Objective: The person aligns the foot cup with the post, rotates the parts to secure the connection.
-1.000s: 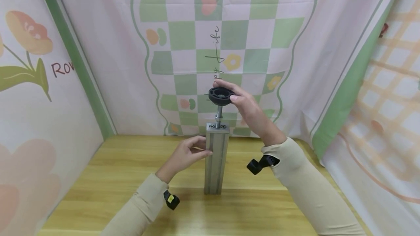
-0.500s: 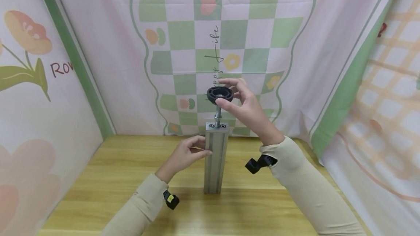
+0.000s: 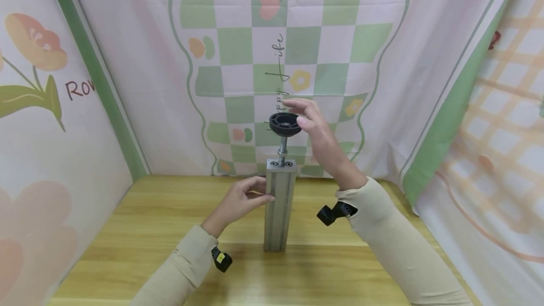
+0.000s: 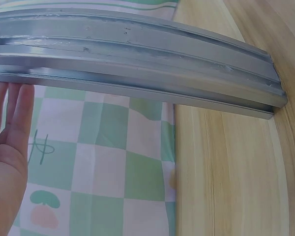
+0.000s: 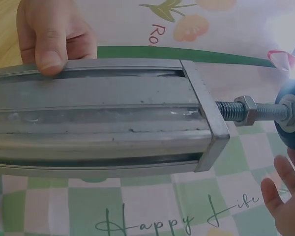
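A green-and-white checked cloth backdrop (image 3: 272,46) stands behind a yellowish wood-grain table (image 3: 127,225); white printed drapes enclose both sides.

At left, a beige sleeve (image 3: 187,254) carries a small black wrist camera (image 3: 222,259). The left hand (image 3: 238,202) reaches inward and pinches the silver, rectangular, grooved metal profile (image 3: 280,211), thumb on the near side and fingers behind. The right wrist view shows that thumb flat on the profile's long edge; the left wrist view shows fingertips at the opposite edge and the far end meeting the wood.

At centre, the profile stands upright on the table. Its metal end plate (image 3: 281,170) bears two recessed screws—visible in the head view only. A threaded steel rod (image 5: 231,111) rises from it through a hexagonal nut (image 5: 247,110), whose facets and thread show clearly in the right wrist view, to a round, ribbed black foot (image 3: 282,131).

At right, the right hand (image 3: 325,143) is raised, thumb at the foot's rim, fingers loosely extended beyond; firm contact cannot be confirmed.
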Demonstrator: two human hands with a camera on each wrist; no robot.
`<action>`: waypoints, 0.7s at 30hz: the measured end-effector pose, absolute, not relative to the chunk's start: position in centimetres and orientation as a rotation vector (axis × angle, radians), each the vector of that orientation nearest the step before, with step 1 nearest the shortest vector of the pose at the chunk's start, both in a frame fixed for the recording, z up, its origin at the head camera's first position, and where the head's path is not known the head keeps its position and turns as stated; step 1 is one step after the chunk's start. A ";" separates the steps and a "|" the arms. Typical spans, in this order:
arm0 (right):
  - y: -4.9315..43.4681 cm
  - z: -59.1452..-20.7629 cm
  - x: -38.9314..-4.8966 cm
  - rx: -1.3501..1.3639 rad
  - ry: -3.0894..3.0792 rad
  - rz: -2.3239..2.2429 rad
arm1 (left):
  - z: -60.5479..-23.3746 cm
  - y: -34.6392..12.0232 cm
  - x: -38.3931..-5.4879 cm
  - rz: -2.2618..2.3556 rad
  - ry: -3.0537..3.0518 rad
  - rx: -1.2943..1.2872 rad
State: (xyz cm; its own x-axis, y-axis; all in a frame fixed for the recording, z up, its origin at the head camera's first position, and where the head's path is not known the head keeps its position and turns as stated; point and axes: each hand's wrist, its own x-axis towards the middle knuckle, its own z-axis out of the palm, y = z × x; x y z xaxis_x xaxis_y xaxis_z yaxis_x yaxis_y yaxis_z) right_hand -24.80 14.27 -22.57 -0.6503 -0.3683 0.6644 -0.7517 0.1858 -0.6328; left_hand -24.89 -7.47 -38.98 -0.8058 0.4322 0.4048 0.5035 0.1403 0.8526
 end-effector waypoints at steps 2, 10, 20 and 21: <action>14.4 -22.5 -24.9 1.122 -2.104 1.474 | -39.0 -7.5 -24.8 -1.778 -2.327 -0.950; 14.8 -22.9 -25.1 1.329 -2.108 1.608 | -38.9 -7.5 -24.8 -1.772 -2.337 -0.942; 14.9 -22.9 -25.2 1.333 -2.077 1.628 | -39.0 -7.5 -24.8 -1.778 -2.334 -0.946; 15.0 -22.9 -25.2 1.316 -2.088 1.618 | -39.0 -7.5 -24.9 -1.778 -2.333 -0.945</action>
